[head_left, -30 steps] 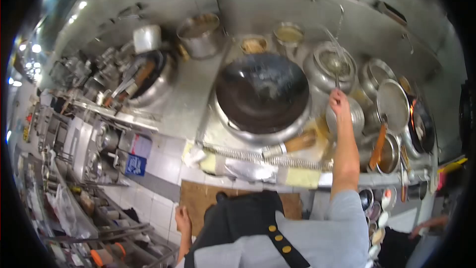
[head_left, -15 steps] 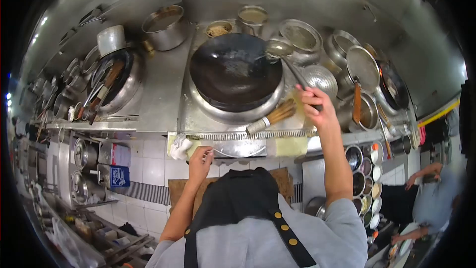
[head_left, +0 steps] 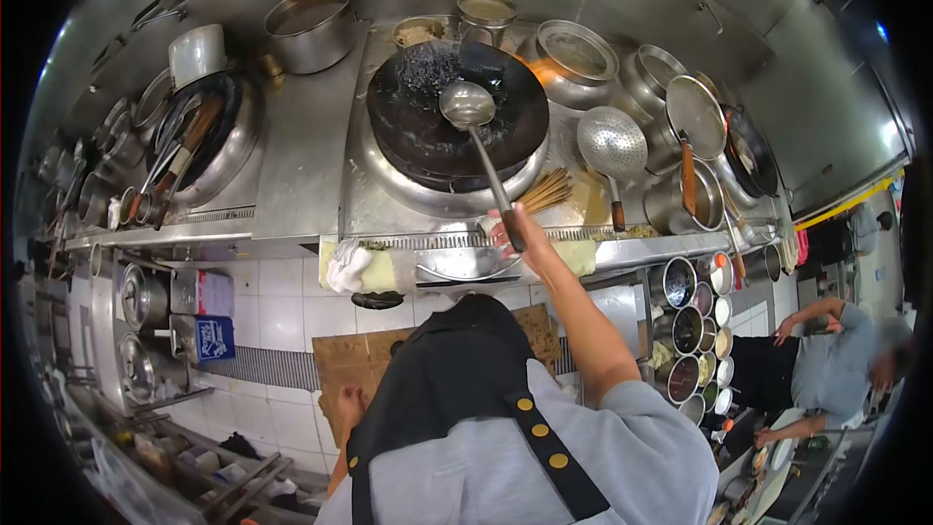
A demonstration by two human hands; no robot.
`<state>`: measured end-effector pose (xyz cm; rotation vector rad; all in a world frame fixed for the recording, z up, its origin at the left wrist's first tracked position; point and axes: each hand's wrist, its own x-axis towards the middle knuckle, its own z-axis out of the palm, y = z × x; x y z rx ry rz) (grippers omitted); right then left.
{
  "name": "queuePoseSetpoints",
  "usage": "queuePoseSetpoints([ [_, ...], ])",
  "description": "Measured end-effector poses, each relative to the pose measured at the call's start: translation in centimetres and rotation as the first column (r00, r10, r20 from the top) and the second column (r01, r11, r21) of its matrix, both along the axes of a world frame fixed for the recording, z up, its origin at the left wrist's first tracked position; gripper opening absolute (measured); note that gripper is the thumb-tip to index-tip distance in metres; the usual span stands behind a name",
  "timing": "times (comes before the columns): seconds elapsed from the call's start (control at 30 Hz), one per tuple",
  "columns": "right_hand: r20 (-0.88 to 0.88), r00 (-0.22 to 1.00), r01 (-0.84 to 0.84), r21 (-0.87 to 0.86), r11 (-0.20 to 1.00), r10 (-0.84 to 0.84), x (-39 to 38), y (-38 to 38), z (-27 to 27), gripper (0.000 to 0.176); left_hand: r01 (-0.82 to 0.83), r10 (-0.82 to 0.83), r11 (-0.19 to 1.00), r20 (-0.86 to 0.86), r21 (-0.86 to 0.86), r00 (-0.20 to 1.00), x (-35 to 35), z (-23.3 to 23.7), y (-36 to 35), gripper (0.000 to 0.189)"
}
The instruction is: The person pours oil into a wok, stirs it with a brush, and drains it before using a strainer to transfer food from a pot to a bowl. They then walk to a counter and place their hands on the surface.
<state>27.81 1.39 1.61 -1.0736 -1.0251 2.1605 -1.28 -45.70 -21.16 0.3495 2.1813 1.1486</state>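
My right hand (head_left: 530,241) is closed around the dark end of the handle of a ladle (head_left: 466,105). The ladle's round metal bowl hangs over the middle of a large black wok (head_left: 389,131), which sits on a steel burner ring. Liquid splashes and glistens at the wok's far side. Just beyond my right hand lies a bamboo brush (head_left: 546,192), its bristles spread; whether the fingers touch it is hidden. My left hand (head_left: 351,403) hangs low beside the apron, apparently holding nothing, with its fingers loosely curled and partly in view.
A perforated skimmer (head_left: 612,143) lies right of the wok. Behind stand a lidless pot (head_left: 309,29) and a steel pot (head_left: 577,58), with water running from a tap above. A white cloth (head_left: 348,264) lies on the front edge. Another person (head_left: 826,360) stands at right.
My right hand has moved left and toward me, bringing the ladle's bowl from the wok's right rim to over its middle. Liquid now splashes in the wok. My left hand has dropped beside my body.
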Motion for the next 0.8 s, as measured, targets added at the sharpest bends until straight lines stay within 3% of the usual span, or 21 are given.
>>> queuePoseSetpoints([
  [0.03,-0.001,1.000,-0.006,0.000,1.000,0.006,0.0,0.8,-1.7,0.022,-0.079,0.083,0.993,-0.042,0.089,0.996,-0.6,-4.8,-3.8,0.007],
  [0.07,0.408,0.909,-0.225,0.654,0.723,-0.086,0.1,1.8,-3.8,0.021,-0.042,0.042,0.999,-0.018,-0.025,0.999,-1.4,-8.8,-7.7,0.008],
  [0.1,0.566,0.705,-0.588,0.803,0.093,-0.427,0.2,2.8,-5.8,0.020,0.007,-0.005,0.990,0.011,-0.138,1.000,-1.9,-11.1,-10.7,0.009],
  [0.13,0.747,0.549,-0.759,0.633,0.153,-0.374,0.4,3.9,-7.2,0.017,-0.129,0.112,0.987,0.170,0.091,0.979,-1.0,-7.8,-11.4,0.012],
  [0.17,0.741,0.560,-0.753,0.642,0.143,-0.371,0.8,4.9,-9.2,0.017,-0.292,0.185,0.913,0.349,0.284,0.918,-0.3,-6.8,-12.6,0.015],
  [0.23,0.903,0.189,-0.966,0.242,0.094,-0.386,0.6,7.3,-12.7,0.015,-0.064,0.051,0.995,0.164,0.074,0.985,-0.2,-5.9,-12.9,0.015],
  [0.27,0.927,0.139,-0.968,0.201,0.151,-0.347,0.2,8.0,-13.5,0.014,0.040,-0.036,0.998,0.080,-0.044,0.996,-0.2,-8.2,-15.6,0.016],
  [0.3,0.948,0.091,-0.967,0.157,0.200,-0.305,-0.4,8.3,-14.2,0.014,-0.095,0.057,0.983,0.223,0.159,0.973,1.0,-7.3,-15.7,0.016],
  [0.37,0.820,0.448,-0.875,0.485,0.017,-0.356,-1.0,6.4,-10.4,0.017,-0.360,0.278,0.921,0.394,0.151,0.876,2.0,-4.1,-13.5,0.014],
  [0.43,0.839,0.401,-0.901,0.433,0.005,-0.367,1.0,11.3,-22.3,0.026,-0.253,0.289,0.955,0.280,-0.155,0.916,3.1,0.9,-9.9,0.012],
  [0.47,0.855,0.387,-0.900,0.432,0.060,-0.346,0.9,10.1,-18.9,0.030,-0.195,0.274,0.932,0.242,-0.305,0.931,3.8,4.9,-7.1,0.012],
  [0.53,0.880,0.363,-0.889,0.426,0.171,-0.305,-0.1,6.8,-9.5,0.039,-0.150,0.204,0.957,0.208,-0.249,0.957,4.0,4.2,-5.8,0.010],
  [0.57,0.879,0.367,-0.887,0.429,0.171,-0.304,0.5,6.5,-8.4,0.039,-0.085,0.120,0.976,0.171,-0.201,0.978,3.9,4.2,-5.2,0.009],
  [0.63,0.780,0.359,-0.897,0.440,0.041,-0.512,2.9,6.3,-7.2,0.036,-0.129,0.156,0.979,0.177,-0.158,0.972,4.0,5.5,-3.0,0.008],
  [0.67,0.744,0.420,-0.877,0.479,-0.022,-0.519,4.7,5.9,-6.7,0.040,-0.159,0.180,0.980,0.192,-0.121,0.965,4.2,6.2,-2.4,0.008],
  [0.73,0.732,0.477,-0.859,0.505,-0.083,-0.486,8.9,4.3,-5.2,0.050,-0.109,0.126,0.990,0.228,-0.086,0.965,3.6,3.4,-3.2,0.007],
  [0.77,0.742,0.441,-0.870,0.491,-0.039,-0.505,10.8,3.6,-6.6,0.050,-0.104,0.108,0.994,0.255,-0.028,0.961,3.2,0.3,-3.5,0.006],
  [0.8,0.736,0.490,-0.852,0.518,-0.077,-0.467,12.4,3.3,-8.8,0.049,-0.059,0.051,0.998,0.215,0.032,0.975,2.7,-5.2,-5.4,0.005],
])
